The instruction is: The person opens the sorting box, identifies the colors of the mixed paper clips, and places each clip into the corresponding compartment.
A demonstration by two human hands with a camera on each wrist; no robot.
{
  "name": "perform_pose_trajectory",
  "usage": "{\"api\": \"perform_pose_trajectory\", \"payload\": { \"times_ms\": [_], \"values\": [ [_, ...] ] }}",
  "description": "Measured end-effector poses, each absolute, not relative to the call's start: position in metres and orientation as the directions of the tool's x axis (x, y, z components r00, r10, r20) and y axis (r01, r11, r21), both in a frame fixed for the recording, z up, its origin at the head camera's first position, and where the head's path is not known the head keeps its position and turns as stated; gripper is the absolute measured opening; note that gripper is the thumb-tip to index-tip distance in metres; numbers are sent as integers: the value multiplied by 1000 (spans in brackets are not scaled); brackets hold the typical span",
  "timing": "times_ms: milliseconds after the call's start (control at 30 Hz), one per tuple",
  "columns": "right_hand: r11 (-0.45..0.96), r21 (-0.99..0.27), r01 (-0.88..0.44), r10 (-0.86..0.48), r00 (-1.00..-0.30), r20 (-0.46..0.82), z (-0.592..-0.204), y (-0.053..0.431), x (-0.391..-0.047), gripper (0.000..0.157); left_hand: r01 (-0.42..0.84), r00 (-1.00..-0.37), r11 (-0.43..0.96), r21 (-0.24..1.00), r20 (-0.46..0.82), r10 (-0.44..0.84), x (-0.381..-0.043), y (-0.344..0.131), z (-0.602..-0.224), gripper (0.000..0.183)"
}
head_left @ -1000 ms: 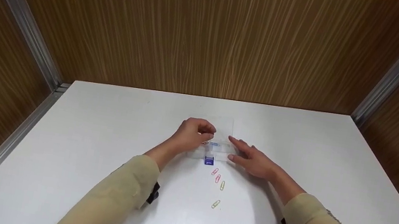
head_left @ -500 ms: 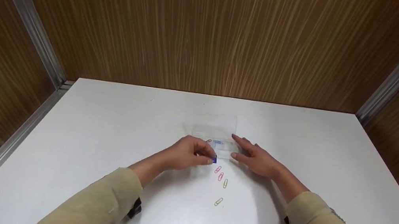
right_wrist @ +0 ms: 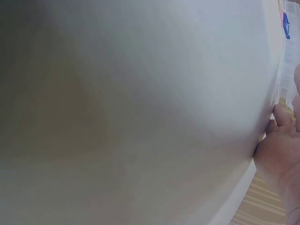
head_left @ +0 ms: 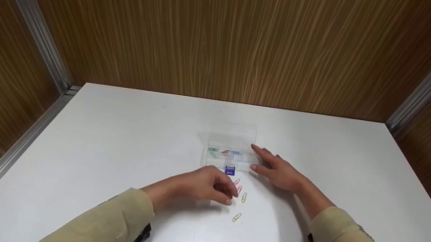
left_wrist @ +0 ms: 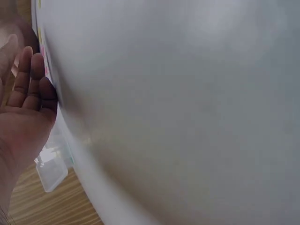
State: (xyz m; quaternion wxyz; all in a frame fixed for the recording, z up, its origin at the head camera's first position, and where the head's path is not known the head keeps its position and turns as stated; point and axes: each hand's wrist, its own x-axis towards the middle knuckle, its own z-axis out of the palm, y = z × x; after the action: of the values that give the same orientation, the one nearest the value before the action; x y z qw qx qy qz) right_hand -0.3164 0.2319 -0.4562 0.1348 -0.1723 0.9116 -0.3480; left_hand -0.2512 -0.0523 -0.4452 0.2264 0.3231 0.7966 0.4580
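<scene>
A clear plastic box (head_left: 217, 163) stands mid-table, its clear lid (head_left: 232, 134) tipped back and a blue latch (head_left: 230, 170) at its front. Inside, side by side, lie green (head_left: 213, 149), dark red (head_left: 225, 151) and blue paper clips (head_left: 236, 153). My left hand (head_left: 205, 185) hovers in front of the box, thumb and fingers bent and apart, nothing between them. Its fingertips are right by two pink paper clips (head_left: 239, 189), partly covered by the hand. My right hand (head_left: 278, 172) rests at the box's right side, fingers extended, fingertips at its wall.
Two yellow-green paper clips, one nearer the box (head_left: 244, 197) and one nearer me (head_left: 236, 217), lie on the white table (head_left: 144, 135). Wood-grain panels (head_left: 229, 32) enclose the back and sides.
My left hand has drawn back from over the box, past the latch, to the pink paper clips. The green paper clips now show in the left compartment. My right hand stays at the box.
</scene>
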Motion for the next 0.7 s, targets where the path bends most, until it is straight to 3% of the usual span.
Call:
{"api": "perform_pose_trajectory", "payload": {
  "times_ms": [400,700],
  "values": [
    [724,-663,-189,-386,-908,-163,-456,230,-318,73,422,-585,364,830,-58,809,-248,-41,-450,24],
    [708,-668,-229,-416,-899,-134,-456,232,-318,75,461,-582,399,792,-69,810,-249,-38,-453,27]
  ]
}}
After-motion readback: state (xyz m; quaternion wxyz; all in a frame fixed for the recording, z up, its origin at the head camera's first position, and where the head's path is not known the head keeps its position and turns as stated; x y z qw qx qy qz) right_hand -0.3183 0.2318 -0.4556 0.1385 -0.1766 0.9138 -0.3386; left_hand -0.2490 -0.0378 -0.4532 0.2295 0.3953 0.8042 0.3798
